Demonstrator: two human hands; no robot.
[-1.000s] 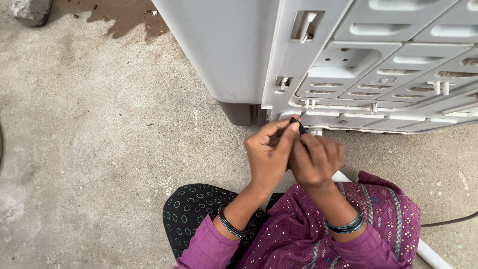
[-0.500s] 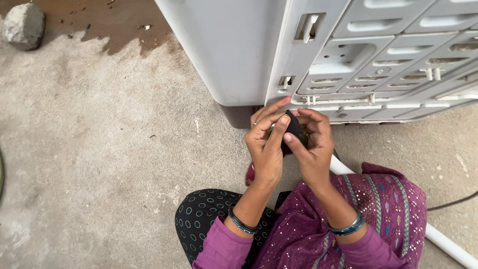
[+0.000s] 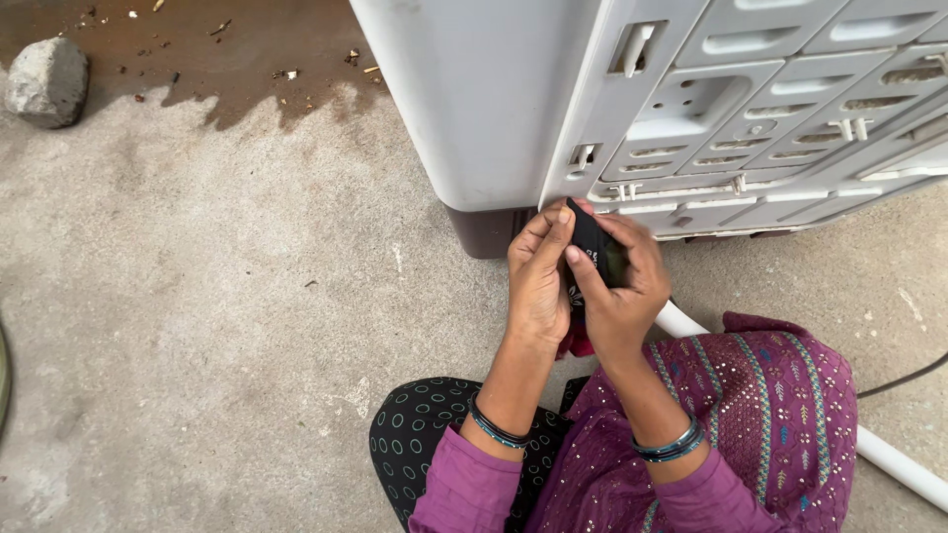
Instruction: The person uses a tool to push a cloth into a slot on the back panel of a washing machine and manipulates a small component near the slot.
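My left hand [image 3: 538, 271] and my right hand [image 3: 617, 291] are pressed together just below the bottom corner of a large white plastic appliance [image 3: 494, 99]. Both hands grip a small black roll, likely tape [image 3: 595, 249], with the fingertips pinching at its top edge. The roll is mostly hidden by my fingers. Dark bangles sit on both wrists. My purple embroidered clothing [image 3: 760, 405] and black dotted trousers [image 3: 415, 434] fill the lower part of the view.
The appliance's ribbed grey back panel [image 3: 770, 118] spreads to the right. A white pipe [image 3: 889, 454] runs under my right arm. A thin black cable [image 3: 904, 380] lies at right. A grey rock [image 3: 47, 81] sits at far left on concrete floor [image 3: 197, 326].
My hands have shifted slightly down and away from the appliance's lower edge, and the black roll between them shows more. The view has drifted a little to the right.
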